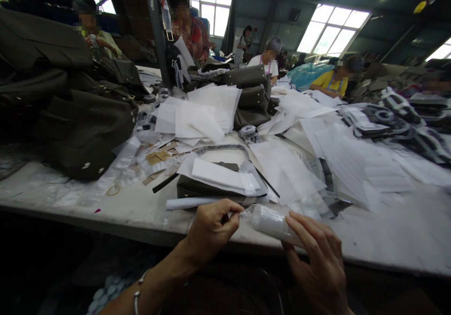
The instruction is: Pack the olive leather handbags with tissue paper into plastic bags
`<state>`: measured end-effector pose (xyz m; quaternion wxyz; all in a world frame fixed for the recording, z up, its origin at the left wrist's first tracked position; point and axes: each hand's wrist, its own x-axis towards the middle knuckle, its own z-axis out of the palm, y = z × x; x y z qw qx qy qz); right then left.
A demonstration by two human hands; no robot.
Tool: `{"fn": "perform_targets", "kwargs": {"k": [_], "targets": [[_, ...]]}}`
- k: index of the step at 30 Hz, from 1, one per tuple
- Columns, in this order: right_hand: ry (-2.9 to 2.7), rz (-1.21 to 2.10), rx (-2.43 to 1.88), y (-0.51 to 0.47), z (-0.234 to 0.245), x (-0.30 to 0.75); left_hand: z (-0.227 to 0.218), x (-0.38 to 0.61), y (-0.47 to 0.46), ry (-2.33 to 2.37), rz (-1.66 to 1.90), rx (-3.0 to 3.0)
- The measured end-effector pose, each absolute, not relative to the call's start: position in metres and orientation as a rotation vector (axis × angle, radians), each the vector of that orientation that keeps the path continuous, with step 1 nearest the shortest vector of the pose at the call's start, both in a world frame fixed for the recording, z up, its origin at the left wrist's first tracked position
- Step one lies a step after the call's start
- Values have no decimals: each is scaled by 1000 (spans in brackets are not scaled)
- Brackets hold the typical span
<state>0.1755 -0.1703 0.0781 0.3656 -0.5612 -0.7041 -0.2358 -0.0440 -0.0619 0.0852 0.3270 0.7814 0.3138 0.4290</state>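
Observation:
Between my hands, at the front edge of the table, is a white roll in a clear plastic bag (269,222). My left hand (215,223) pinches the gathered end of that bag between thumb and fingers. My right hand (317,251) wraps round the other end of the roll, its fingers on top and its thumb below. Just beyond lies a dark olive bag (190,187) with white foam sheet (218,174) and a clear wrapped piece on it. A second white roll (183,203) rests along the bag's near side, left of the roll I hold.
Dark olive bags (88,132) are heaped at the left, more (252,89) at the back. White sheets (200,113) spread over the table (141,216). Brown tags (158,157), a coiled wrapped strap (249,133) and wrapped straps (398,113) lie around. Several people work beyond.

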Motion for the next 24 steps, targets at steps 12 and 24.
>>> {"fn": "perform_targets", "kwargs": {"k": [12,24], "targets": [[-1742,-501,-1459,-164,77,174,102,-68,-79,389,1260,2098],[-1808,-520,-1454,-166,80,169,112,-57,-71,793,1094,1919]]}}
